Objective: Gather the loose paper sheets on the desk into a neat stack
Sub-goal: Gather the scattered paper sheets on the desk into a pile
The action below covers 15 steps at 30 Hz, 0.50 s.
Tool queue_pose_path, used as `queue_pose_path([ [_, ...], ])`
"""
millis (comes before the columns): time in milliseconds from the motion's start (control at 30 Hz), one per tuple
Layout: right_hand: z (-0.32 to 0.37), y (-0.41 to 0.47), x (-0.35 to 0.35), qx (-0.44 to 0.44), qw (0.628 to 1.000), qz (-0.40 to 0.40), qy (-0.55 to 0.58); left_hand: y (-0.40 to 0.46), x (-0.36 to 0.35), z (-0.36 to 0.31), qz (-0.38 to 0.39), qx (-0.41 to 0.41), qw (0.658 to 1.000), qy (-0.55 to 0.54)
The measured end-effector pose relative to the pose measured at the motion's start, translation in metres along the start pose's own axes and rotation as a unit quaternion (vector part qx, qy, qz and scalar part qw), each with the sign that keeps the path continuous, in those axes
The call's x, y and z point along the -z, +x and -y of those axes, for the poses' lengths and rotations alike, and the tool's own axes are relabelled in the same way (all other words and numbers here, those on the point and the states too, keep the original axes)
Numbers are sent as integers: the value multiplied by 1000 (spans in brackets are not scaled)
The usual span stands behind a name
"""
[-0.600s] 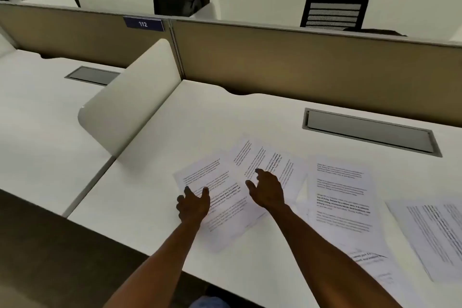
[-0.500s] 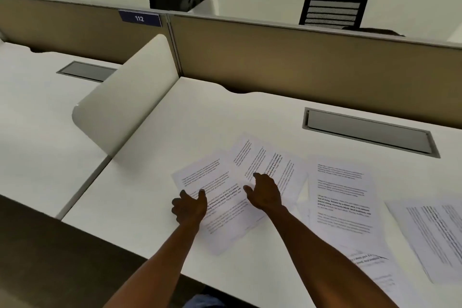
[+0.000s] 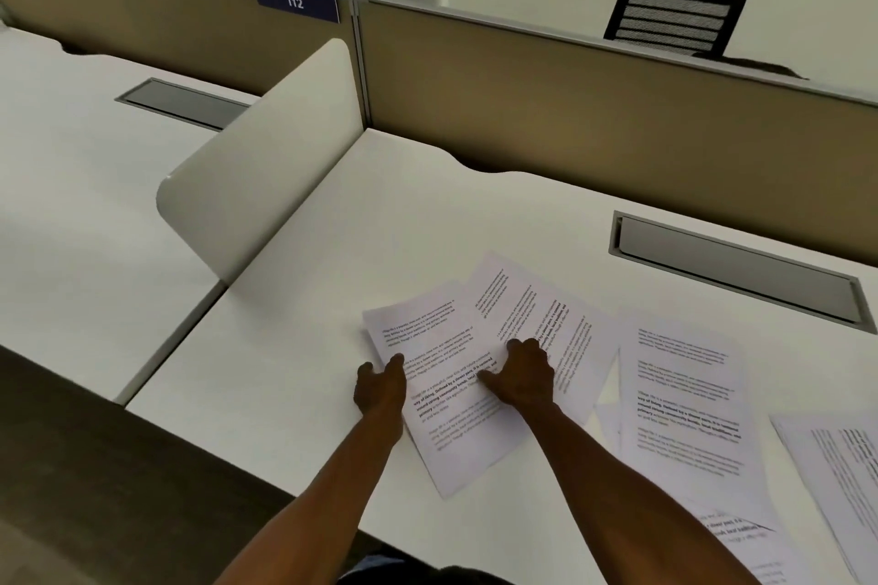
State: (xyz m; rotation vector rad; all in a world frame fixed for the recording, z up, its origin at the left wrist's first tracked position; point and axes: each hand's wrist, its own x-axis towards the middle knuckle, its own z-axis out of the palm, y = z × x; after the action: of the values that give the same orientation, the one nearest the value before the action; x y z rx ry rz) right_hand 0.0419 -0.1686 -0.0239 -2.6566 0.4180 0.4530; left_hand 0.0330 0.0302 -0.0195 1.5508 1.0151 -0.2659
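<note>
Several printed paper sheets lie scattered on the white desk (image 3: 427, 223). A tilted sheet (image 3: 456, 437) lies nearest me, and a second sheet (image 3: 532, 299) overlaps its right side. My left hand (image 3: 380, 387) sits at the left edge of the near sheet, thumb on the paper; whether it pinches the edge cannot be told. My right hand (image 3: 527, 375) rests flat where the two sheets overlap. To the right lie an upright sheet (image 3: 684, 399), a sheet at the frame's edge (image 3: 841, 466), and more pages (image 3: 741, 532) low down.
A rounded white side divider (image 3: 266, 166) stands left of the desk. A tan partition (image 3: 594, 109) with a blue "112" label (image 3: 295, 1) runs along the back. A grey cable hatch (image 3: 736, 271) is set into the desk at right. The desk's front edge is near my forearms.
My left hand has shifted slightly up along the near sheet's left edge. My right hand stays on the overlapping sheets. The camera view has moved a little.
</note>
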Motion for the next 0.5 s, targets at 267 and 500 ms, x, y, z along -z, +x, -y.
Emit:
queue_pose_path([
  [267, -4, 11, 6, -52, 989, 8, 141, -2, 2, -4, 3, -16, 1000, 22],
  [500, -8, 7, 13, 1, 976, 36, 215, -7, -13, -2, -11, -15, 1000, -4],
])
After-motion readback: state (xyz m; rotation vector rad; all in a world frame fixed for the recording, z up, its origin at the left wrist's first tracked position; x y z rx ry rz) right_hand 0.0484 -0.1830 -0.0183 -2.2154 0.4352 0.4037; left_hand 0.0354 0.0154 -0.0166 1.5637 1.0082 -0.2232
